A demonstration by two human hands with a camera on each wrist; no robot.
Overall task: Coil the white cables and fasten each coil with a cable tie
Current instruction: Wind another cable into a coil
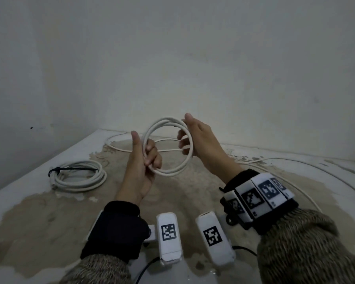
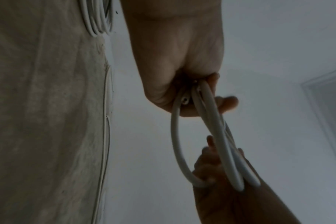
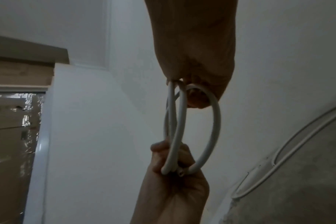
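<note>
Gripping round smooth white coil (image 1: 168, 148) (several loops): left hand (image 1: 140, 169), right hand (image 1: 197, 138).

White cable coil (image 1: 168, 147) between hands (aloft)

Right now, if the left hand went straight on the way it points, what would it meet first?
Probably the loose white cable lying on the table beyond the left hand; behind it stands the wall. Depth is unclear.

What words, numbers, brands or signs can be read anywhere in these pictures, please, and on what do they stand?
No words, numbers or brands can be read.
Black-and-white square code markers, no letters: on two white blocks and the right wrist band.
Small dark marks below the band's markers: too small to read.
</note>
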